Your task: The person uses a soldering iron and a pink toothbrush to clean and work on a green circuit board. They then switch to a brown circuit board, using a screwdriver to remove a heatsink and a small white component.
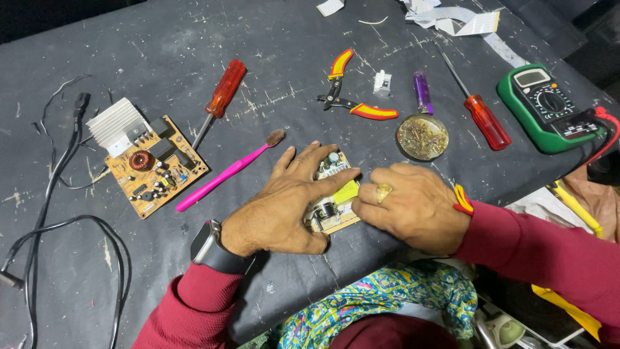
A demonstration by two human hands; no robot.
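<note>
While both hands press flat, the left hand and right hand clasp a small circuit board. It lies near the table's front edge.

A dark grey table fills nearly the whole view, its top scratched, scuffed and flecked with pale marks. The light is even and bright across the middle, fading toward 11 o'clock, where the far edge meets black shadow. At 1 o'clock the table's corner ends against more darkness. At 5 o'clock its near edge drops off. No wall, window or floor can be made out.
</note>
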